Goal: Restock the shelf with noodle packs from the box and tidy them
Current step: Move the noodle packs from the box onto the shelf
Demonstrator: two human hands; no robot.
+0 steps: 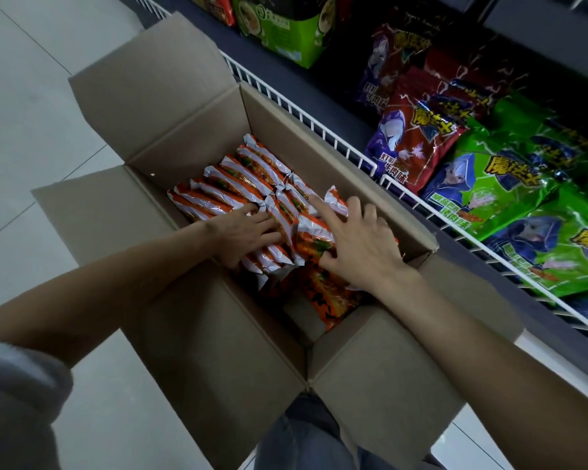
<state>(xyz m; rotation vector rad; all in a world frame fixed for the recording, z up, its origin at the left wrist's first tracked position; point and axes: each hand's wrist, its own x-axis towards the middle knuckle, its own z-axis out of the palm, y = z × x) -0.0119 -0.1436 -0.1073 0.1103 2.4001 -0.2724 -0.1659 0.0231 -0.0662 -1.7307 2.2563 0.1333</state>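
Note:
An open cardboard box (190, 130) stands on the floor against the shelf. Inside it are several orange noodle packs (224, 184), standing on edge in rows. My left hand (238, 235) reaches into the left row, with fingers dug between the packs and thumb on the near side, gripping a bunch. On the right row, my right hand (360, 245) lies with its index finger stretched out. Its other fingers curl over a pack top and its thumb is tucked against a pack. One orange pack (326, 296) lies flat in the near end of the box.
A white wire rail (319, 127) fronts the low shelf on the right. The shelf holds red packs (418, 137), green packs (510, 184) and a green carton (286, 32) further back. The box flaps stand open on all sides. Pale tiled floor (31, 113) lies to the left.

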